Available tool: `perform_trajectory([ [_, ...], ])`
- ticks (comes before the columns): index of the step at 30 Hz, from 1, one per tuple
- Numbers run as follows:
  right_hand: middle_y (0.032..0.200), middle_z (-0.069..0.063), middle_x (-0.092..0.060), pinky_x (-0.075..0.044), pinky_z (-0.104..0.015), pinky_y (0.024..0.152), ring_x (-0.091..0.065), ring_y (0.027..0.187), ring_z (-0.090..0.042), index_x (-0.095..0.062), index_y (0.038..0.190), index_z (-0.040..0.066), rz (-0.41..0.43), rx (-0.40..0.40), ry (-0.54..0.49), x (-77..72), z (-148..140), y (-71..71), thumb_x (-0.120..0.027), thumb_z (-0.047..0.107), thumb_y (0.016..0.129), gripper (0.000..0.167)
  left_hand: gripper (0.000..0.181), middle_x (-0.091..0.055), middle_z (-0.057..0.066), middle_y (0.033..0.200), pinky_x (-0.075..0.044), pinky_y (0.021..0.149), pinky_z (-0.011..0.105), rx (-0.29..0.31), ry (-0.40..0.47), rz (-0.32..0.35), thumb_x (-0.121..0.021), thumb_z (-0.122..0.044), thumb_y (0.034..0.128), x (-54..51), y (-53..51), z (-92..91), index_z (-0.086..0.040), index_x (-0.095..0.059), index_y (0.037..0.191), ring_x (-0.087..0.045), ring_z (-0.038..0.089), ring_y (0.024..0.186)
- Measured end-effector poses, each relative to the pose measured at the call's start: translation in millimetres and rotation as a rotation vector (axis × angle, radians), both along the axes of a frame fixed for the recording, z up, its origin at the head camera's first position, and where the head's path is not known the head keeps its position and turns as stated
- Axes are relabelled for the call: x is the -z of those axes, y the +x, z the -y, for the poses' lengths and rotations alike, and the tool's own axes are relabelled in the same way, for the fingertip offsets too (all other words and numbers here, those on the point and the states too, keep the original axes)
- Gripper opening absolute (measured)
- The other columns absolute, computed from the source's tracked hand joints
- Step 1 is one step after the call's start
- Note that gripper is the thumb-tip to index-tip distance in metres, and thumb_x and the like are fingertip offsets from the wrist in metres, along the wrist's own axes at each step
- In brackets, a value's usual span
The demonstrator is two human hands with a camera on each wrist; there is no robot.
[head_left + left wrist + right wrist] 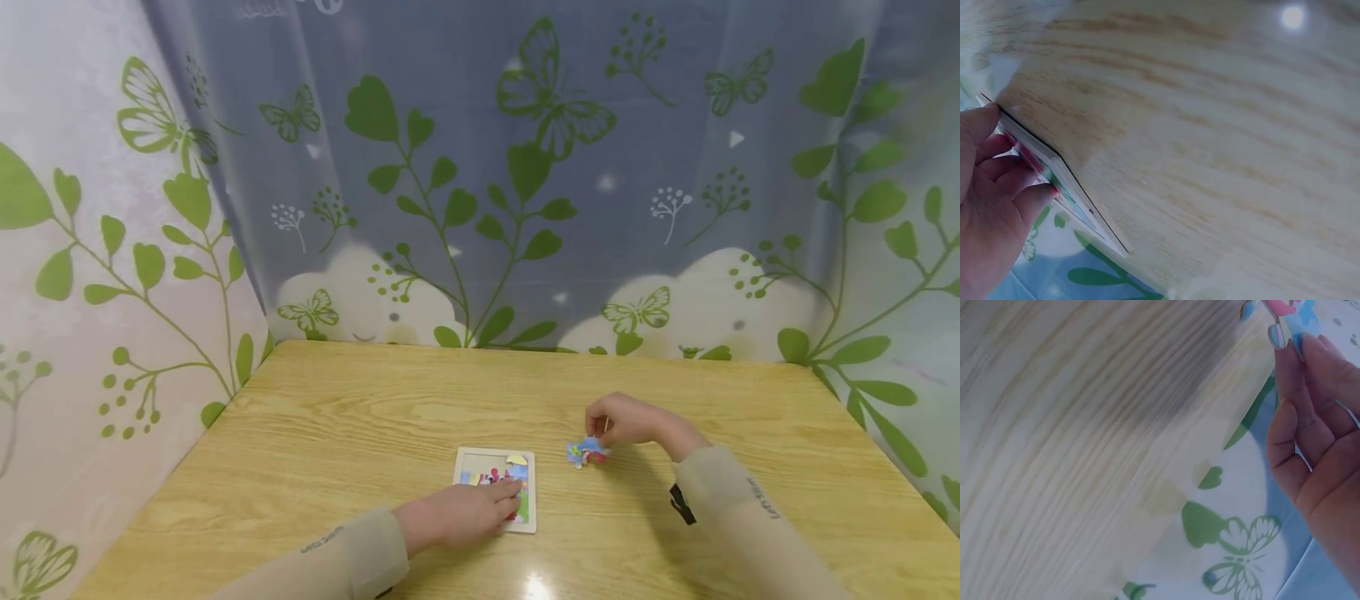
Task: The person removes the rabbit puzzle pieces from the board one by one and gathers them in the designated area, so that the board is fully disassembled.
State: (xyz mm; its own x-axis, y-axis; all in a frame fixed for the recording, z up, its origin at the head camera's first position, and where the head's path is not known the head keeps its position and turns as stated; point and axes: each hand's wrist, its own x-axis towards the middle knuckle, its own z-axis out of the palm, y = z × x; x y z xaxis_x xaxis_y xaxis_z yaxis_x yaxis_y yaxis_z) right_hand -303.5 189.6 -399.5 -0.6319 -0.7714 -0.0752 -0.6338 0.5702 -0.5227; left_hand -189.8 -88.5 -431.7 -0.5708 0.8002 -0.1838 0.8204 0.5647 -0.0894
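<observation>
A small square jigsaw puzzle tray (532,492) with a pale rim lies on the table, its picture partly filled with colourful pieces. Across its lower part rests my left hand (468,512), fingers extended over the pieces and hiding some of them. In the left wrist view, the thumb of the left hand (991,187) touches the tray's near rim (1054,159). To the right of the tray, my right hand (630,419) pinches a blue, red and green cluster of puzzle pieces (587,451) between thumb and fingers. The right wrist view shows these puzzle pieces (1282,307) only in part, at the top edge.
A yellowish puzzle piece (517,459) sits at the tray's upper right corner, beside a bare patch of the tray bottom. Under everything is a wood-grain table (360,400). A curtain (465,183) with leaves and butterflies hangs along the table's back edge.
</observation>
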Motion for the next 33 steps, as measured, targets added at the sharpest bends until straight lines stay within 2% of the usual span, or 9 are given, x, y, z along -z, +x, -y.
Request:
perform_trajectory([
  [11, 0.071, 0.001, -0.055, -0.044, -0.024, 0.056, -0.048, 0.064, -0.007, -0.058, 0.074, 0.008, -0.006, 0.033, 0.008, 4.0, -15, -1.4, -0.063, -0.008, 0.072, 0.017, 0.044, -0.030, 0.005, 0.140, -0.030, 0.097, 0.021, -0.004, 0.006, -0.006, -0.043, -0.027, 0.0933, -0.6, -0.2, 0.9, -0.007, -0.040, 0.132, -0.026, 0.012, 0.127],
  [22, 0.071, -0.005, -0.056, -0.043, -0.024, 0.054, -0.048, 0.062, -0.009, -0.059, 0.074, 0.007, 0.046, 0.067, 0.036, 7.1, -15, -1.8, -0.062, -0.009, 0.074, 0.017, 0.044, -0.030, 0.006, 0.140, -0.029, 0.097, 0.020, 0.005, 0.001, 0.001, -0.042, -0.026, 0.0937, -2.4, 0.6, 0.8, -0.007, -0.040, 0.133, -0.026, 0.012, 0.127],
  [33, 0.072, 0.002, -0.053, -0.044, -0.023, 0.055, -0.048, 0.064, -0.009, -0.059, 0.076, 0.006, 0.056, 0.076, 0.054, 14.4, -15, -4.2, -0.065, -0.006, 0.073, 0.014, 0.044, -0.030, 0.005, 0.141, -0.030, 0.097, 0.020, 0.004, 0.007, 0.004, -0.042, -0.027, 0.0939, -0.4, 0.4, 1.5, -0.007, -0.040, 0.133, -0.025, 0.012, 0.127],
])
